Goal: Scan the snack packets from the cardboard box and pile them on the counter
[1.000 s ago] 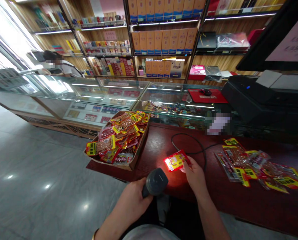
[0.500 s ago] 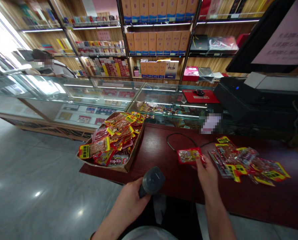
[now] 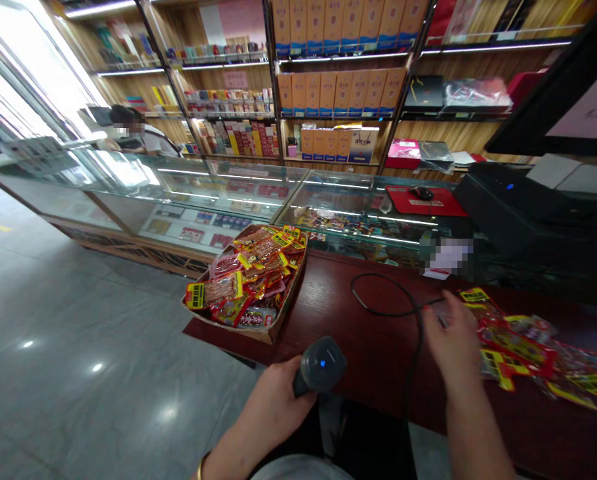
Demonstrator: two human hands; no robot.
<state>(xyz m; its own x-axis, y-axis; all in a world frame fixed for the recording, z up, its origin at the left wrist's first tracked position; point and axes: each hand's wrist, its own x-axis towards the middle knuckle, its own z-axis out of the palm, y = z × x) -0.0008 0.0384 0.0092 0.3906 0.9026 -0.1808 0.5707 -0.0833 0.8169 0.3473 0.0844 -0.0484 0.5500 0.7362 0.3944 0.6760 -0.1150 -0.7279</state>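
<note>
My left hand is wrapped around the handle of a dark barcode scanner, which shows a small blue light. Its black cable loops across the dark red tabletop. At the left edge of the pile of snack packets, my right hand has its fingers apart, with nothing held between them. A red-edged packet lies on top of that pile. To the left stands a cardboard box filled with several red and yellow snack packets.
Behind the table runs a glass display counter. A mouse rests on a red mat there. A black machine and a monitor stand at the right. Another person is at the far left.
My right hand has moved right and let go of the red-edged packet, which now lies on the pile. A blue light shows on the scanner. The view has shifted left.
</note>
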